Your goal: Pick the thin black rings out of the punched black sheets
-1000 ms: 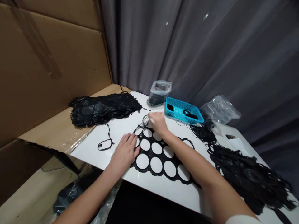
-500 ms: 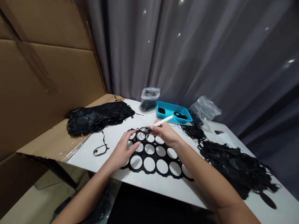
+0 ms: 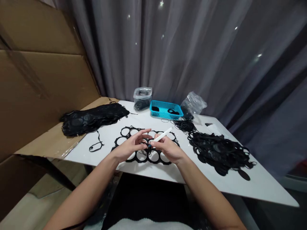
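Observation:
Over a black rubber sheet (image 3: pixel 137 157) with rows of round holes, my two hands meet at the middle of the table. My right hand (image 3: pixel 169 148) is closed around a white pen-shaped tool (image 3: pixel 164 134), its dark teal tip pointing left and down. A loose bunch of thin black rings (image 3: pixel 144 152) hangs by the tip, between the hands. My left hand (image 3: pixel 129 147) pinches at these rings with thumb and fingertips, its other fingers stretched to the right. The exact grip on the rings is partly hidden.
Stacked black sheets (image 3: pixel 92 118) lie at left on cardboard. At the back stand a clear tub (image 3: pixel 143 95), a blue basket (image 3: pixel 165 116) with black pieces and a plastic bag (image 3: pixel 194 103). Thin rings (image 3: pixel 185 126) and a heap of black scraps (image 3: pixel 218 150) lie at right.
Both hands have come back toward me, with the rings between them. The white tool, first hidden, now shows in my right hand. My left hand has lifted off the sheet. The view has shifted.

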`<control>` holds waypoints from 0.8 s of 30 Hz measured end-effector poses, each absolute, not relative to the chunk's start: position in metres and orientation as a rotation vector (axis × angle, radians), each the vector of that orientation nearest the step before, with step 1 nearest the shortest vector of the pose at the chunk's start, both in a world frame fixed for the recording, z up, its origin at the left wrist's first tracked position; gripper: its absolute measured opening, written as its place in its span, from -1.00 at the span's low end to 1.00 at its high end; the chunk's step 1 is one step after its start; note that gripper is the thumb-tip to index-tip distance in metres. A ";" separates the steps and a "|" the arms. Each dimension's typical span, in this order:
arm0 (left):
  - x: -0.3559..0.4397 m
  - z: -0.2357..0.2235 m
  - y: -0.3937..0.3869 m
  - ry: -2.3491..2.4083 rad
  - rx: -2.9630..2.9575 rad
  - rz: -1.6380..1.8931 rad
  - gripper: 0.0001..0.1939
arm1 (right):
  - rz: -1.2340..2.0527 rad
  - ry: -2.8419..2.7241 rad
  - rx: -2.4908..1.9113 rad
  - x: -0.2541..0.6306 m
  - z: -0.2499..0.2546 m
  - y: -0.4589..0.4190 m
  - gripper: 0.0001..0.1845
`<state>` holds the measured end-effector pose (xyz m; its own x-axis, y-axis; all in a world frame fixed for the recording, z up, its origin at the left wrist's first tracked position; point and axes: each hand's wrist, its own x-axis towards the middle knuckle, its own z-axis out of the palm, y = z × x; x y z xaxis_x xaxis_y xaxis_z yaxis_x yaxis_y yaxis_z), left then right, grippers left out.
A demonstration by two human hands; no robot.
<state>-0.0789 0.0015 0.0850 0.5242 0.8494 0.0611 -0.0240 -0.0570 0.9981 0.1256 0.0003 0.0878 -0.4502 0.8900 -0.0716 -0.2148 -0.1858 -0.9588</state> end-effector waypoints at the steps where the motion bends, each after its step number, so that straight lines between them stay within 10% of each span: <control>1: -0.076 0.086 0.003 0.743 1.464 0.787 -0.32 | 1.708 -1.305 -0.854 0.130 0.088 -0.002 -0.52; 24: -0.081 0.046 -0.058 0.155 0.894 0.774 -0.38 | 2.114 -0.754 -0.531 0.131 0.038 -0.044 -0.55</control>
<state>-0.0811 -0.0581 0.0461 0.7235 0.6648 0.1858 -0.5416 0.3799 0.7499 0.1306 -0.0438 0.0383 -0.5824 0.8054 -0.1102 -0.5537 -0.4923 -0.6716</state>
